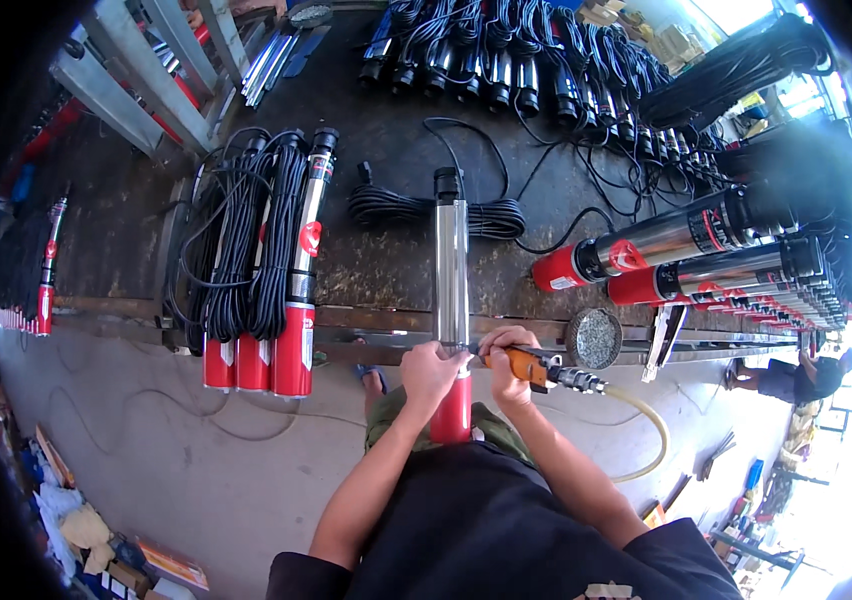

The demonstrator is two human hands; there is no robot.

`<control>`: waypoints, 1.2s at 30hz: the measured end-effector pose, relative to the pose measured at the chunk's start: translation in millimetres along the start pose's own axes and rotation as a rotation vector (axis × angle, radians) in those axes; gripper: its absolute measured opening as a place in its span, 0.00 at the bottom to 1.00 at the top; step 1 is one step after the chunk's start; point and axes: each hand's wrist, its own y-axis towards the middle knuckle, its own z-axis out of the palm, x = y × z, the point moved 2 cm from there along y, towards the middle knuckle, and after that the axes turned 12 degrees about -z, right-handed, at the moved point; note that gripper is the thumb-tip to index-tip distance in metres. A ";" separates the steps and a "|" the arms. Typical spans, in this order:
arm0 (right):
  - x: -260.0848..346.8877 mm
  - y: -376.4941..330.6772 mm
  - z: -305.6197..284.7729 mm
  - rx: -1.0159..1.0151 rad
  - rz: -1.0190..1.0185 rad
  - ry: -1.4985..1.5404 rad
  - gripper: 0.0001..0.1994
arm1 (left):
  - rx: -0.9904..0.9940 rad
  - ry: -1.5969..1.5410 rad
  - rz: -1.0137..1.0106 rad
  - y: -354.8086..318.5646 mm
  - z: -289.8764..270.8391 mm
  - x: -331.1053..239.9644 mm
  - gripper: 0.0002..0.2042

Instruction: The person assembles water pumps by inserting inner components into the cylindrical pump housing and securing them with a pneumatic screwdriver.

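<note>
A long pump with a steel body and red end [452, 290] lies across the workbench edge, its red end pointing at me. My left hand [430, 372] grips the pump where the steel meets the red part. My right hand [506, 362] is closed on an orange-handled air tool [544, 370] held sideways against the pump. A yellowish hose [646, 420] runs from the tool's right end down to the right.
Three finished pumps with coiled black cables [264, 270] lie to the left. More red-ended pumps [676, 250] are stacked at right, and cable bundles [506, 60] line the far side. A round tin of small parts [594, 338] sits by my right hand. Another person [796, 378] crouches at the far right.
</note>
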 end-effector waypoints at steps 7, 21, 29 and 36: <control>-6.9 -2.3 -1.0 -0.038 0.008 -0.037 0.08 | -0.062 -0.005 0.032 -4.3 4.9 -1.8 0.22; 61.5 -17.2 -8.3 -0.279 0.041 0.305 0.12 | 0.607 -1.088 -0.365 -42.4 -21.5 16.0 0.11; 66.4 -19.6 -6.6 -0.491 0.202 0.442 0.11 | 0.777 -1.224 -0.567 -32.9 -17.1 21.0 0.09; 62.7 -21.9 -7.9 -0.553 0.155 0.496 0.12 | 0.821 -1.302 -0.676 -36.1 -13.7 13.4 0.08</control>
